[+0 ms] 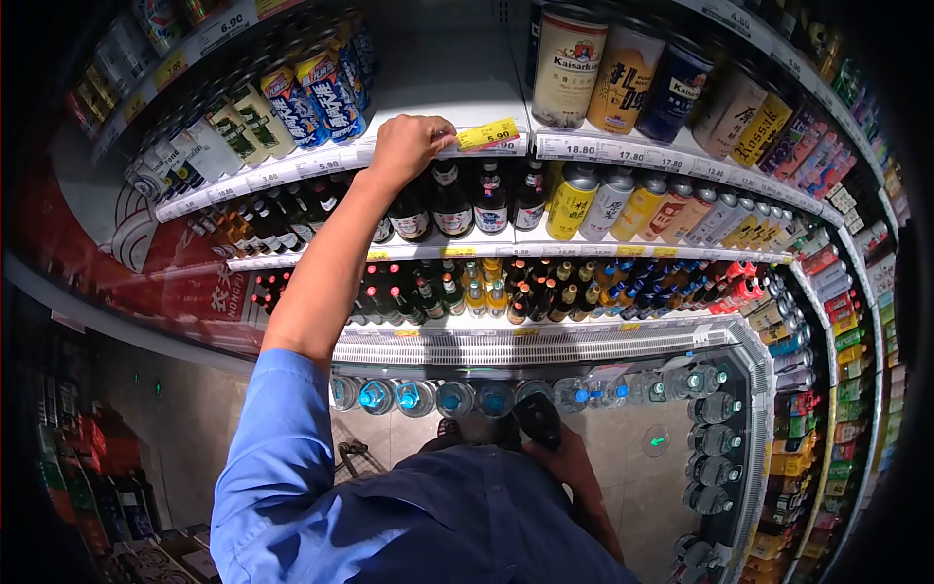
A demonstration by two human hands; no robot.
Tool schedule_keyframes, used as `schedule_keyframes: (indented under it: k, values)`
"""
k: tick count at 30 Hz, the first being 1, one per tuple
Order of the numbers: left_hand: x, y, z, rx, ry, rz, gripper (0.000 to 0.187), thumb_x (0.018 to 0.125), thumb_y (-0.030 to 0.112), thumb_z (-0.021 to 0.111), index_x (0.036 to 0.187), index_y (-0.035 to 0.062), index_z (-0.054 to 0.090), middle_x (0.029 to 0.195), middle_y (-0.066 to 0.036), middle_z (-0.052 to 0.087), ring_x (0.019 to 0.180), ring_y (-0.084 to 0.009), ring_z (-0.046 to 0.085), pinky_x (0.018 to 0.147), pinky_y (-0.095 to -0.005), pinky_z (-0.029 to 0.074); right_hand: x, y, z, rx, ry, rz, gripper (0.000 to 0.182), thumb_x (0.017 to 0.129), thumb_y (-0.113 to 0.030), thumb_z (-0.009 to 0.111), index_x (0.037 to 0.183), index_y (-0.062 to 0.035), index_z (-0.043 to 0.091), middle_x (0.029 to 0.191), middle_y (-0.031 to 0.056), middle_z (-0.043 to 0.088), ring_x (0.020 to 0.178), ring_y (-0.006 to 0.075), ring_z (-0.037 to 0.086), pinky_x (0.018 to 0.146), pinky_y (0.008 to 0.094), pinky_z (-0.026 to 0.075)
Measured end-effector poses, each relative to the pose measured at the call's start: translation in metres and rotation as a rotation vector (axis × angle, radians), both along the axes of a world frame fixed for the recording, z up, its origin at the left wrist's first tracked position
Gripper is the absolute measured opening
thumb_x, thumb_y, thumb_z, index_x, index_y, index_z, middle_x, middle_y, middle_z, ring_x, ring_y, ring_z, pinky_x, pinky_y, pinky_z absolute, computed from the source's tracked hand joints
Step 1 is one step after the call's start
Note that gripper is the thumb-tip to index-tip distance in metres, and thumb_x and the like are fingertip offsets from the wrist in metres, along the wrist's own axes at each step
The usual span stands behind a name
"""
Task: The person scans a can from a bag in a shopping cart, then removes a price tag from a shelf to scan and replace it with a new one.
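My left hand (407, 144) reaches up to the edge of an upper shelf and pinches a yellow price tag (486, 132) marked 5.90 on the shelf rail. Dark beer bottles (452, 200) stand right under that rail. My right hand (564, 457) hangs low by my waist, closed on a dark handheld device (538, 419). My blue sleeve (277, 448) covers the left upper arm.
Curved cooler shelves hold cans (311, 97) at upper left and large beer cans (623, 73) at upper right. Rows of small bottles (545, 297) fill the lower shelves. Water bottles (418, 397) line the bottom. Snack packets (837, 321) are at right.
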State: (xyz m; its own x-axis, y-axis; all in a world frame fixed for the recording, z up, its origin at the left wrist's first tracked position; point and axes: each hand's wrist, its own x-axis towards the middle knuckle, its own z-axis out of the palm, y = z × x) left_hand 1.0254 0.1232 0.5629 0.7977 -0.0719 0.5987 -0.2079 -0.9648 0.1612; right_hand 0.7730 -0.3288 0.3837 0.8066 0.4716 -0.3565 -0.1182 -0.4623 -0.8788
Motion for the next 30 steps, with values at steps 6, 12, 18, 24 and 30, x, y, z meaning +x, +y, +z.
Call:
schedule_keyframes:
  k: [6,12,18,24,30]
  values:
    - [0.001,-0.003,-0.001,0.009,-0.032,0.017,0.015,0.085,0.029,0.076,0.092,0.0156,0.077,0.080,-0.008,0.074,0.074,-0.0293,0.071,0.067,-0.0415,0.054,0.002,0.000,-0.001,0.004,-0.009,-0.019,0.061,0.080,-0.034,0.084,0.129,-0.0026,0.063,0.104,0.0194,0.075,0.103,0.0337,0.073,0.087,0.0401,0.055]
    - [-0.002,-0.005,0.005,0.031,0.033,0.055,0.016,0.086,0.028,0.076,0.095,0.0145,0.078,0.084,-0.009,0.074,0.077,-0.0303,0.072,0.068,-0.0413,0.054,0.012,0.003,-0.006,0.003,-0.061,0.003,0.056,0.081,-0.036,0.083,0.120,-0.0007,0.066,0.098,0.0196,0.075,0.097,0.0345,0.074,0.082,0.0417,0.056]
    - [-0.005,-0.010,-0.003,0.027,-0.005,0.166,0.018,0.085,0.033,0.077,0.092,0.0159,0.079,0.079,-0.009,0.074,0.074,-0.0308,0.071,0.067,-0.0418,0.054,0.021,0.008,-0.005,-0.015,-0.082,0.033,0.056,0.080,-0.038,0.083,0.120,-0.0018,0.066,0.096,0.0194,0.075,0.094,0.0360,0.074,0.080,0.0431,0.056]
    - [-0.007,-0.016,-0.005,0.022,-0.062,0.173,0.018,0.084,0.033,0.077,0.088,0.0158,0.079,0.079,-0.009,0.074,0.073,-0.0312,0.072,0.068,-0.0432,0.055,0.030,0.017,0.007,-0.049,-0.112,0.059,0.056,0.080,-0.039,0.084,0.121,-0.0035,0.066,0.097,0.0186,0.075,0.095,0.0363,0.073,0.082,0.0426,0.056]
    - [-0.004,-0.010,0.006,-0.044,0.057,0.075,0.016,0.086,0.026,0.077,0.094,0.0128,0.078,0.082,-0.012,0.073,0.077,-0.0313,0.071,0.069,-0.0416,0.053,0.019,0.015,-0.010,-0.052,-0.046,0.069,0.059,0.080,-0.040,0.085,0.121,-0.0016,0.066,0.100,0.0192,0.075,0.098,0.0356,0.073,0.085,0.0420,0.055]
